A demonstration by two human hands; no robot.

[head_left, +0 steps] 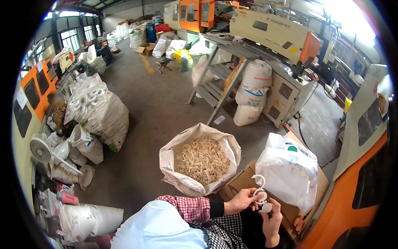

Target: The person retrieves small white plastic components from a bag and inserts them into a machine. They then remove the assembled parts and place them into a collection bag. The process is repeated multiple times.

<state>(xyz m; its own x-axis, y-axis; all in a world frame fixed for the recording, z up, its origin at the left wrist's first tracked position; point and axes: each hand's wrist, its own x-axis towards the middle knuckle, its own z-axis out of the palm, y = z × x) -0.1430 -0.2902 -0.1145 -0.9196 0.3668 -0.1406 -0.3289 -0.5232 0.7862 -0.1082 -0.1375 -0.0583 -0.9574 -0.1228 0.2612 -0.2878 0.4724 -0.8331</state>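
My left hand (240,201) pinches a white plastic hook piece (260,182) by its lower end, the curl of the hook pointing up. My right hand (271,222) meets it from below, fingers closed on a small round white part (266,206) at the base of the hook. Both hands sit over a cardboard box (242,180) that carries a bulging white plastic bag (290,170). Just left of the hands stands an open woven sack (170,166) filled with several cream-coloured plastic hooks (202,159).
An orange machine body (365,186) rises close at the right. A metal step frame (215,79), stacked white sacks (253,95) and a cream-and-orange moulding machine (269,29) stand behind. At left are a big sack of white rolls (99,110) and a fan (41,149).
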